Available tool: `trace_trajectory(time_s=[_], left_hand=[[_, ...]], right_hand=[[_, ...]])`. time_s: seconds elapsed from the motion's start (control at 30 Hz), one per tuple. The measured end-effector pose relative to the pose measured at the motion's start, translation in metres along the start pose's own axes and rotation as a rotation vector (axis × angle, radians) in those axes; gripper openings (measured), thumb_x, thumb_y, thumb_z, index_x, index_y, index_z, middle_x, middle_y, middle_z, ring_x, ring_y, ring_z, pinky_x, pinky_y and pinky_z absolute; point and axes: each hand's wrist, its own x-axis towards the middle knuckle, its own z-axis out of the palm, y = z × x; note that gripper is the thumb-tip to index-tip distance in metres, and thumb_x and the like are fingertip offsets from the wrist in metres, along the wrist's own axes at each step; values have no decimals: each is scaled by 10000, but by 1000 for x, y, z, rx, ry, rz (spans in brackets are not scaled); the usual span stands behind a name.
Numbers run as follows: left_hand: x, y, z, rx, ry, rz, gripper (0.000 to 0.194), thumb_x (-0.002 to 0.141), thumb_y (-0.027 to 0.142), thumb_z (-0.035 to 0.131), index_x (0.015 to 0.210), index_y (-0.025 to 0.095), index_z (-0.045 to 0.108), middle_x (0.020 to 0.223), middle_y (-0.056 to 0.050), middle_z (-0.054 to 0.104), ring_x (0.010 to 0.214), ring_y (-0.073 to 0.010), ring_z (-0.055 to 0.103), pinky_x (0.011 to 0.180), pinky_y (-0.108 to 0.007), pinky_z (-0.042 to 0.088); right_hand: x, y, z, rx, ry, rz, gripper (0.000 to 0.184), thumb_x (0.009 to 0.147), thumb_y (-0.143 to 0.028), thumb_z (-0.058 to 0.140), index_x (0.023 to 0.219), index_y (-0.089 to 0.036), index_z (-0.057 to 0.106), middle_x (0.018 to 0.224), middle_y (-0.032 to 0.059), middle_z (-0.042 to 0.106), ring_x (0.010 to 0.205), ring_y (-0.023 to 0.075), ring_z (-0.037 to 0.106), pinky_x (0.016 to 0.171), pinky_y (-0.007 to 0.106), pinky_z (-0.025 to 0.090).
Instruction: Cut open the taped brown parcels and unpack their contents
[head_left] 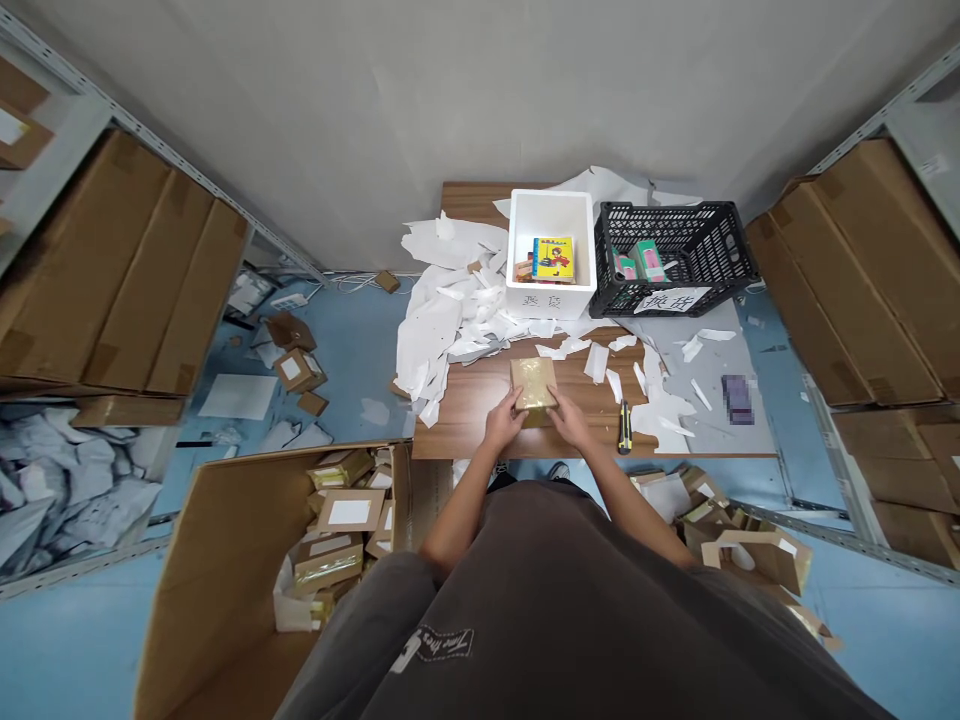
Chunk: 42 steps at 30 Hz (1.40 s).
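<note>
- Left hand point(504, 424) and right hand point(570, 424) both on a small brown parcel point(533, 384); each grip clamped on a near corner, left hand at the left edge, right hand at the right.
- Parcel lies flat on the desk point(480, 400), near its near edge, roughly centre; glossy tape on top.
- Just right of the right hand: a yellow-and-black knife point(624, 427) lying on the desk, apart from the hand.
- Far side of the desk: white bin point(550, 290) with a colourful box point(553, 258) inside; touching its right side, a black crate point(675, 255) holding green-and-pink packs point(639, 262).
- White paper scraps point(450, 310) heaped on the far left of the desk, spilling off the left edge; more strips scattered right of the parcel.
- Grey sheet point(712, 400) over the desk's right part, a blurred item on it.
- Floor, near left: big open carton point(225, 560) holding more brown parcels with white labels.
- Floor, near right: opened cardboard wrappers point(750, 545).
- Shelves with large cartons point(112, 290) at far left and right.
</note>
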Motion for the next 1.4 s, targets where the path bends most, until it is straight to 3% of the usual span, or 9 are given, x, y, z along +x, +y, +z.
trace_trajectory(time_s=[0.1, 0.17, 0.33, 0.5, 0.7, 0.8, 1.0, 1.27, 1.4], left_hand=[[19, 2, -19, 20, 65, -86, 639, 1007, 531, 684, 1594, 291, 599, 1387, -89, 774, 1116, -290, 773, 1057, -402, 575], [35, 2, -26, 40, 99, -123, 663, 1039, 558, 628, 1615, 235, 568, 1310, -117, 800, 1158, -303, 758, 1068, -406, 557], [54, -10, -17, 12, -22, -187, 846, 993, 544, 680, 1683, 131, 417, 1555, -210, 641, 1432, -338, 613, 1194, -434, 472], [49, -20, -7, 224, -49, -67, 1051, 847, 488, 836, 1714, 167, 337, 1819, -217, 226, 1683, -377, 244, 1333, -474, 280], [56, -7, 9, 501, -374, -186, 1622, 461, 511, 1074, 1753, 169, 155, 1824, -287, -40, 1678, -529, 112, 1304, -569, 320], [61, -2, 17, 618, -404, -243, 1678, 499, 516, 1066, 1763, 163, 19, 1811, -293, -125, 1680, -478, 186, 1292, -518, 379], [62, -2, 12, 689, -371, -189, 1694, 559, 550, 1045, 1743, 104, -82, 1823, -288, -78, 1713, -372, 120, 1346, -428, 296], [63, 7, 18, 759, -345, -261, 1611, 613, 596, 1021, 1750, 160, -35, 1841, -242, -33, 1683, -393, 244, 1282, -427, 410], [62, 11, 18, 775, -368, -279, 1695, 548, 625, 1032, 1759, 147, -53, 1836, -257, -56, 1659, -425, 298, 1298, -456, 396]], right_hand=[[31, -13, -12, -34, 74, 23, 642, 1088, -432, 467, 1692, -215, 450, 1430, 143, 729, 1280, 341, 703, 1137, 494, 537], [56, -19, -13, -62, 85, 61, 609, 1115, -428, 442, 1684, -213, 460, 1366, 138, 764, 1200, 332, 732, 1112, 467, 543], [84, -9, 12, -169, -114, 180, 601, 1069, -341, 575, 1642, -172, 513, 1461, 167, 712, 1289, 319, 691, 1154, 416, 508], [51, 16, 14, -207, -3, 76, 653, 1038, -312, 552, 1665, -151, 471, 1652, 188, 534, 1505, 339, 509, 1281, 507, 394], [-4, 57, -21, -229, 79, 114, 637, 1036, -350, 564, 1650, -195, 497, 1723, 165, 432, 1604, 374, 359, 1315, 578, 335], [-36, 93, -43, -228, 129, 211, 651, 1018, -333, 584, 1648, -193, 499, 1717, 171, 429, 1618, 390, 316, 1329, 614, 288], [-96, 167, -76, -209, 211, 438, 678, 1000, -310, 577, 1653, -158, 472, 1727, 211, 387, 1581, 442, 315, 1281, 648, 315], [-73, 212, -57, -185, 106, 708, 394, 1018, -321, 605, 1364, -138, 652, 1373, 230, 662, 1308, 351, 624, 1103, 450, 505], [-61, 214, -48, -156, 97, 798, 463, 925, -258, 716, 1352, -140, 581, 1361, 229, 675, 1194, 318, 707, 1003, 380, 545]])
